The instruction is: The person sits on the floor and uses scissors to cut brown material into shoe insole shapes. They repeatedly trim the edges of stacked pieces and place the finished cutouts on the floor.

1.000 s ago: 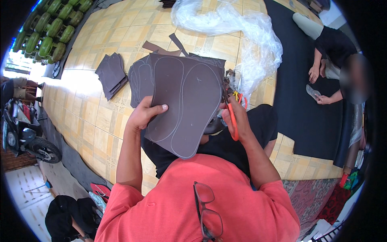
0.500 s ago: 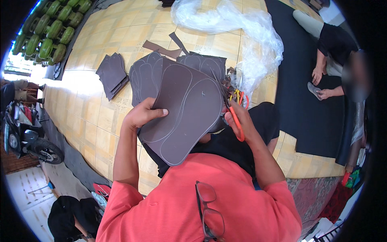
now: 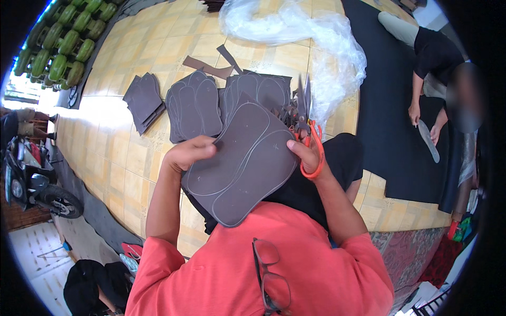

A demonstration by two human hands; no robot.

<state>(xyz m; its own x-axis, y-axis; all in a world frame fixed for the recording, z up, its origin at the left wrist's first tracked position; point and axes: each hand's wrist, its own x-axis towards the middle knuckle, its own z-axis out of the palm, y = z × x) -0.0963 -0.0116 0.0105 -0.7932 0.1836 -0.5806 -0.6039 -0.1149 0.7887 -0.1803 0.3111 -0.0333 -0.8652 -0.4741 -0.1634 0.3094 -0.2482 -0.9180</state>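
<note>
My left hand [image 3: 192, 152] grips the left edge of a dark brown sheet [image 3: 240, 163], thumb on top and fingers hidden beneath. Two pale sole-shaped outlines are drawn on the sheet, which lies tilted above my lap. Its lower and right edges are rounded. In my right hand [image 3: 310, 156] are scissors [image 3: 303, 113] with orange handles; their blades point away from me, clear of the sheet. The thumb of that hand presses on the sheet's right edge. Just beyond lie stacks of similar marked pieces [image 3: 194, 108] and more marked sheets [image 3: 255, 87].
A smaller pile of brown pieces [image 3: 144, 102] lies on the tiled floor at left. Offcuts [image 3: 208, 67] and crumpled clear plastic [image 3: 337, 58] are farther off. At right, a co-worker [image 3: 437, 58] holds a sole-shaped template [image 3: 429, 143] over a black sheet [image 3: 385, 121].
The scissors have swung away from the sheet's edge, blades now upward. My right thumb has come onto the sheet, which has turned and flattened. The co-worker's template has shifted nearer.
</note>
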